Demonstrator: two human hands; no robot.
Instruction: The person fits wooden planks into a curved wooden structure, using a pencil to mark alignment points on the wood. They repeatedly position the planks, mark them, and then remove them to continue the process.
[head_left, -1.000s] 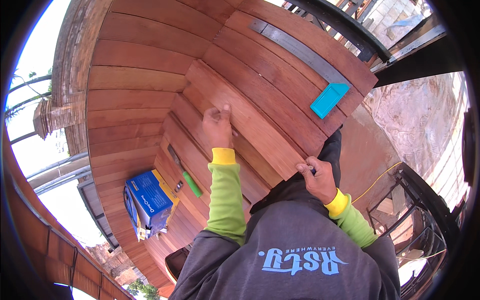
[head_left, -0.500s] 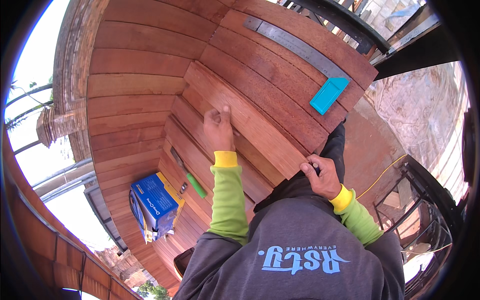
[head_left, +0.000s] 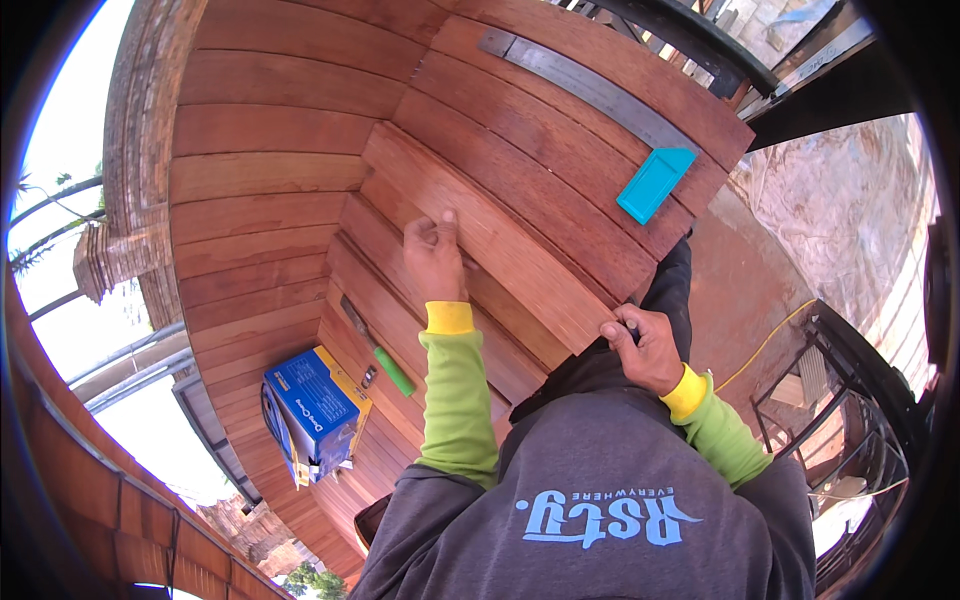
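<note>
Pinching board (head_left: 500, 240) between fingers of left hand (head_left: 435, 258) at edge, right hand (head_left: 648, 352) at end; probably held so for steadiness.

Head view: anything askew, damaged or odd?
The blue-and-yellow carton, left of the green-handled tool, looks odd: pale, ragged bits jut from its lower end, possibly torn flaps. The wooden board at the left hand shows no obvious damage.

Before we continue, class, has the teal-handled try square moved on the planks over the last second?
No, none visible: the try square keeps its place against the fixed reddish-brown planks beneath it.
</note>
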